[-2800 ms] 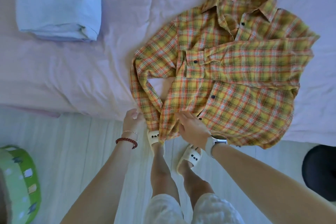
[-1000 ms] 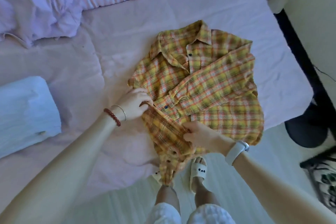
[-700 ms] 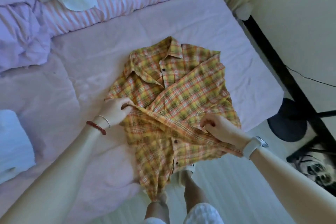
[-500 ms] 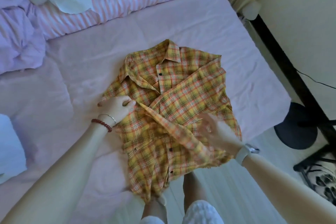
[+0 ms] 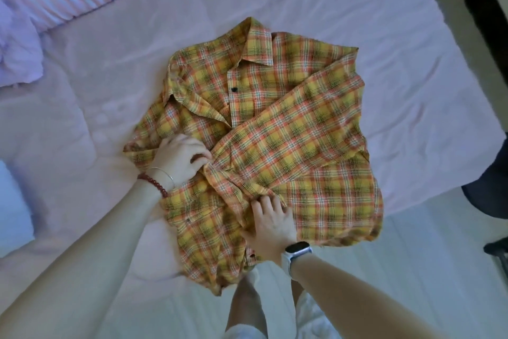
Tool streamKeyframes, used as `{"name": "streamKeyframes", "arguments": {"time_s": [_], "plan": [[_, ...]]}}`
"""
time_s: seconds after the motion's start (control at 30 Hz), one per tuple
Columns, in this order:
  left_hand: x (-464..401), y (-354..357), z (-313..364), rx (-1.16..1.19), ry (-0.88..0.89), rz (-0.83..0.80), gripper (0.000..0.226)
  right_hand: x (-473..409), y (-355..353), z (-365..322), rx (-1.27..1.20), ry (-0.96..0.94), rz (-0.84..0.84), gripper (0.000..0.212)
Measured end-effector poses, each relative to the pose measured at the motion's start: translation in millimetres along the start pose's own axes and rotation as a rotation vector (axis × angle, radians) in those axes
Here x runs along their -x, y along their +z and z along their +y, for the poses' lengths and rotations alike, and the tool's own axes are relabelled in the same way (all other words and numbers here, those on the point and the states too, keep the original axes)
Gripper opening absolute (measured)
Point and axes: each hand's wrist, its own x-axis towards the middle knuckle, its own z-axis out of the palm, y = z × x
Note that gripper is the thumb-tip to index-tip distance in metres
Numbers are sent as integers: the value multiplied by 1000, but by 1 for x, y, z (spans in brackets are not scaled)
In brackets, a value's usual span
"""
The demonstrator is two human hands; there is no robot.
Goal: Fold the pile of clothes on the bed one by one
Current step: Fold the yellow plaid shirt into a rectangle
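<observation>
R hand (image 5: 270, 221) lies flat, fingers straight, pressing sleeve onto shirt (image 5: 275, 146), hem hanging off bed (image 5: 357, 8) edge. L hand (image 5: 180, 155) pinches sleeve at its fold. Step: tucking 2nd sleeve; next prob smooth it, then fold hem up twd collar.

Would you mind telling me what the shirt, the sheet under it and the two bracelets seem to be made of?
Shirt: thin woven cloth, likely cotton; matte plaid weave, soft creases.
Sheet: smooth pale pink fabric, faint sheen, fine wrinkles; fibre unclear.
Red bracelet: round dark red beads, perhaps wood or stone.
Thin bangle: looks like metal, a bright glinting line.
</observation>
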Motion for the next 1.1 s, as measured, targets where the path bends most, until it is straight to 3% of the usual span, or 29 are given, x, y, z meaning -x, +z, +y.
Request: {"name": "streamKeyframes", "arguments": {"time_s": [0.13,0.23,0.33,0.43,0.53,0.6,0.7,0.8,0.87,0.93,1.03,1.1], "plan": [[4,-4,-8,39,-17,1,20,-1,2,-2,-64,95,58,40],[11,-8,-5,42,19,35,14,12,-17,16,-427,137,125,25],[10,-8,0,-38,67,55,16,20,-55,61,-706,148,11,9],[-1,-5,17,-56,48,28,20,17,-108,105,-598,80,-36,23],[-20,1,32,-46,-17,97,20,-1,-155,134,-399,55,-165,18],[-32,6,38,-61,-97,129,19,-14,-177,151,-361,113,-166,21],[-45,17,46,-50,-218,141,20,-24,-187,162,-346,145,-43,46],[-49,29,50,-2,-291,151,20,-25,-160,158,-116,131,32,62],[-48,32,52,38,-315,163,19,-26,-140,157,-52,83,172,40],[-44,31,53,74,-315,245,16,-25,-135,162,-171,63,275,22],[-37,24,56,82,-278,368,14,-18,-151,170,-357,30,465,20],[-35,23,59,59,-256,404,13,-21,-164,179,-291,49,635,19]]}}
